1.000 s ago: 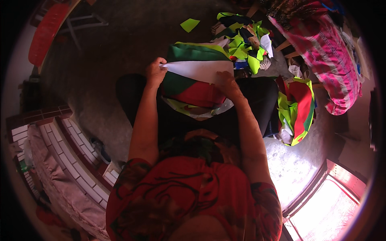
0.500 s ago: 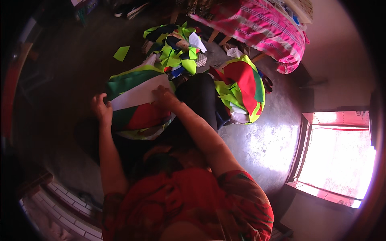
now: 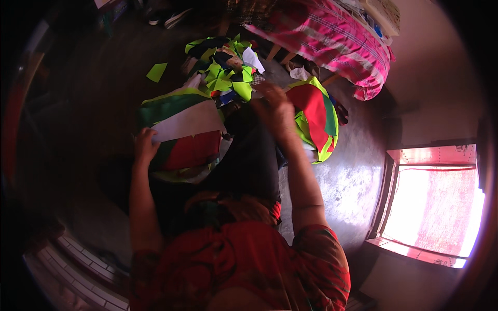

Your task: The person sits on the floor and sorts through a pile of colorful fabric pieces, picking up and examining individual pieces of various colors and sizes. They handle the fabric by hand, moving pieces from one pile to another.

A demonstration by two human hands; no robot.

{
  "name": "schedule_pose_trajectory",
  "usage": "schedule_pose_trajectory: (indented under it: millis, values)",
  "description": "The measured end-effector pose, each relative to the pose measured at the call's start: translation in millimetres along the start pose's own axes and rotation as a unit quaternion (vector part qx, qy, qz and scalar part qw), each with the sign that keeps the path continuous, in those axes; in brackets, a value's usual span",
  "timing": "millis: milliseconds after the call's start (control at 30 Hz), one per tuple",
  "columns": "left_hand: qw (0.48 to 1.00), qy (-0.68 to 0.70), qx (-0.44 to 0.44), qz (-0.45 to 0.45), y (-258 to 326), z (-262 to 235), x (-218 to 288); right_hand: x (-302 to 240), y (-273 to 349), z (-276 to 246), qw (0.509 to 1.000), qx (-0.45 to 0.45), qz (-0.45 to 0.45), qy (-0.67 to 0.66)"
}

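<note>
In front of me lies a rounded bundle of cloth covered with strips: a green cloth strip (image 3: 176, 108), a white cloth piece (image 3: 189, 122) and a red cloth piece (image 3: 194, 149). My left hand (image 3: 147, 146) is at the left end of the white piece, thumb and fingers closed on its edge. Raised over my dark-clothed leg, my right hand (image 3: 276, 110) has its fingers apart, slightly blurred, with nothing visible in them. It is nearest to a second bundle (image 3: 316, 116) with red, green and neon yellow cloth.
A heap of neon yellow, dark and white scraps (image 3: 223, 70) lies on the floor beyond the bundles. One neon yellow scrap (image 3: 156, 72) is apart from it. A pink checked cloth (image 3: 332, 44) drapes wooden-legged furniture at the far right. A bright window (image 3: 430, 207) is at the right.
My right hand has left the white piece and moved right, toward the second bundle. My left hand has shifted slightly right, onto the white piece's edge.
</note>
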State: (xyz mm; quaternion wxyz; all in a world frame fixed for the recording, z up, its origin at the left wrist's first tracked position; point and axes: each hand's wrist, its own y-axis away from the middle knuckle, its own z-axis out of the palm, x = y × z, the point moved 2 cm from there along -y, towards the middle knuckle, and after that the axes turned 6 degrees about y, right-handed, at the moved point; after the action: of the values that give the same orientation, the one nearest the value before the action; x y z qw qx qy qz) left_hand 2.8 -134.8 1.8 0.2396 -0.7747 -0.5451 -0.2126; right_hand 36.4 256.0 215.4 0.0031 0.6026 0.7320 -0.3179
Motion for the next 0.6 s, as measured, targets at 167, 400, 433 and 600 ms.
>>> schedule_pose_trajectory:
  millis: [167, 400, 433, 600]
  values:
    - [0.999, 0.009, -0.007, -0.048, -0.4, -2.2, 7.1, 95.2, 2.2, -43.7, 0.976, -0.017, 0.104, 0.191]
    - [0.999, -0.008, -0.001, -0.042, 1.7, -2.9, 6.0, 146.8, 39.7, -10.3, 0.946, -0.119, 0.186, 0.237]
    - [0.999, -0.012, 0.001, -0.033, 1.5, -1.7, 3.8, 153.7, 44.3, -6.2, 0.951, -0.099, 0.175, 0.234]
    - [0.999, 0.013, 0.0, -0.051, 2.6, 0.0, 0.4, 169.1, 39.1, -6.9, 0.931, -0.214, 0.111, 0.273]
